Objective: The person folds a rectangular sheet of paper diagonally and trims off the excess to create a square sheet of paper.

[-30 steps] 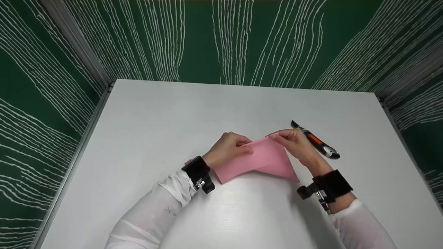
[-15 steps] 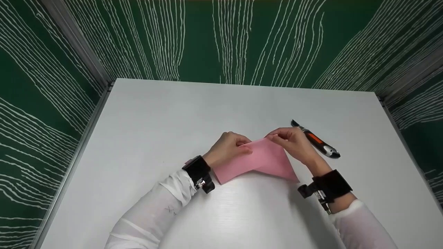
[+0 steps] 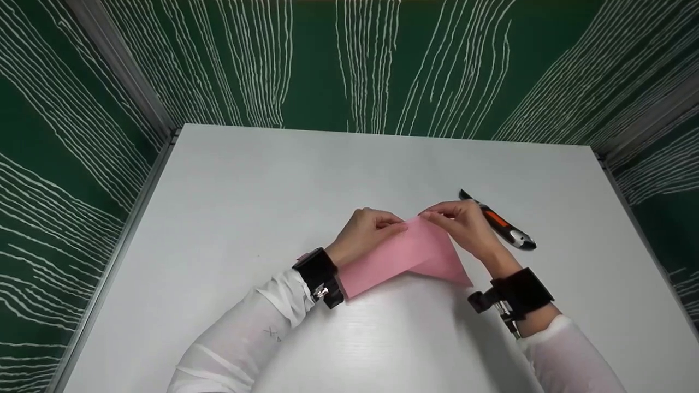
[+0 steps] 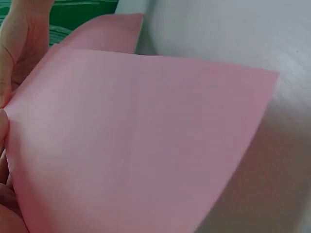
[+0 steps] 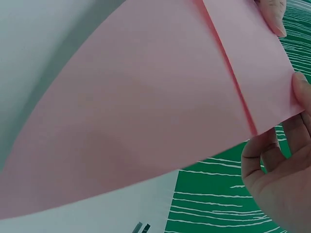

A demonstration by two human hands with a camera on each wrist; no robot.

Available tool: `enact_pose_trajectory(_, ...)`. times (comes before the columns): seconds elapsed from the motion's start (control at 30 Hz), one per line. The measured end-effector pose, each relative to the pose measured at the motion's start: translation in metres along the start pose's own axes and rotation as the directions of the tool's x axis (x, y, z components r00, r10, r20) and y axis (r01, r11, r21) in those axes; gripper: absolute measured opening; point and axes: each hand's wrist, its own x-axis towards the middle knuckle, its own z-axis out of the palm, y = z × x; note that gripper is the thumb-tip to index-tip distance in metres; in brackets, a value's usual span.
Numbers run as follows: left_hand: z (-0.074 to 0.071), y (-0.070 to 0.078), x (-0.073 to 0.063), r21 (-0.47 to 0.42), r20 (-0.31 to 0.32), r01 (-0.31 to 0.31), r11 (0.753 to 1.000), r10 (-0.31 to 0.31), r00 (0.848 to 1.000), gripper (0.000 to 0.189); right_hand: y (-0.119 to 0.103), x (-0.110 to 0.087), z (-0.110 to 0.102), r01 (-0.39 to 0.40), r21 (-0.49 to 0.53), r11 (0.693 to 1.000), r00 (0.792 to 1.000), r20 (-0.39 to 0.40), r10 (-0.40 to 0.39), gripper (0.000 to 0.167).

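A sheet of pink paper (image 3: 393,256) is held up over the table, its top edge between both hands and its lower corners spreading left and right. My left hand (image 3: 367,232) pinches that top edge near the middle, thumb on the near face. Close beside it, my right hand (image 3: 464,226) pinches the upper right corner between thumb and fingers. In the right wrist view the paper (image 5: 131,107) shows a folded-over strip with a dark pink crease along its edge. The left wrist view has the paper (image 4: 136,131) bowed, with another flap behind it.
A utility knife (image 3: 502,226) with a black and orange handle lies on the white table (image 3: 306,169), just right of my right hand. Green panels (image 3: 317,65) with wavy white lines stand around the table's back and sides.
My left hand has slid right along the paper's top edge, closer to my right hand. The paper's left corner has dipped slightly toward me. My right hand has shifted slightly left.
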Motion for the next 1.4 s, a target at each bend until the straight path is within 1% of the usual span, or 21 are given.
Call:
enact_pose_trajectory(0.17, 0.002, -0.001, 0.001, 0.021, -0.035, -0.042, 0.999, 0.043, 0.998, 0.023, 0.002, 0.0, -0.002, -0.012, 0.049, 0.999, 1.0, 0.008, 0.011, 0.016)
enact_pose_trajectory(0.3, 0.003, -0.001, 0.002, 0.037, -0.048, -0.052, 0.998, 0.054, 0.997, 0.022, 0.004, 0.0, -0.004, -0.014, 0.088, 0.996, 1.0, 0.02, 0.013, 0.017)
enact_pose_trajectory(0.4, 0.003, 0.0, 0.002, 0.039, -0.051, -0.045, 0.998, 0.047, 0.998, 0.021, 0.0, 0.0, -0.003, -0.008, 0.06, 0.998, 1.0, 0.029, 0.007, 0.016)
enact_pose_trajectory(0.57, 0.003, 0.0, 0.001, 0.028, -0.05, -0.037, 0.999, 0.038, 0.998, 0.02, -0.001, 0.0, 0.006, 0.013, -0.039, 0.999, 0.998, 0.055, -0.01, 0.013)
enact_pose_trajectory(0.6, 0.003, 0.0, 0.0, 0.023, -0.05, -0.038, 0.999, 0.039, 0.998, 0.02, 0.004, 0.001, 0.008, 0.021, -0.038, 0.999, 0.998, 0.054, -0.019, 0.013)
enact_pose_trajectory(0.73, 0.003, 0.001, 0.001, 0.014, -0.05, -0.05, 0.999, 0.051, 0.997, 0.021, 0.004, 0.001, 0.012, 0.027, 0.02, 0.999, 0.999, 0.046, -0.028, 0.012)
enact_pose_trajectory(0.8, 0.003, 0.001, 0.001, 0.01, -0.046, -0.046, 0.999, 0.046, 0.998, 0.021, 0.005, 0.001, 0.012, 0.031, 0.038, 0.999, 0.999, 0.038, -0.032, 0.012)
enact_pose_trajectory(0.93, 0.002, -0.002, 0.001, 0.016, -0.039, -0.033, 0.999, 0.033, 0.999, 0.022, 0.006, 0.001, 0.007, 0.033, 0.034, 0.999, 0.999, 0.033, -0.034, 0.014)
enact_pose_trajectory(1.17, -0.005, -0.01, -0.002, 0.053, -0.027, -0.019, 0.998, 0.02, 0.999, 0.021, 0.009, -0.001, -0.011, -0.057, 0.065, 0.996, 0.998, -0.011, 0.058, 0.019)
enact_pose_trajectory(1.3, -0.01, -0.015, -0.005, 0.059, -0.021, -0.004, 0.998, 0.005, 1.0, 0.021, 0.012, -0.001, -0.019, -0.091, 0.08, 0.993, 0.995, -0.04, 0.094, 0.023)
enact_pose_trajectory(1.4, -0.013, -0.02, -0.006, 0.061, -0.019, -0.001, 0.998, 0.002, 1.0, 0.021, 0.014, -0.002, -0.022, -0.11, 0.112, 0.988, 0.991, -0.067, 0.118, 0.028)
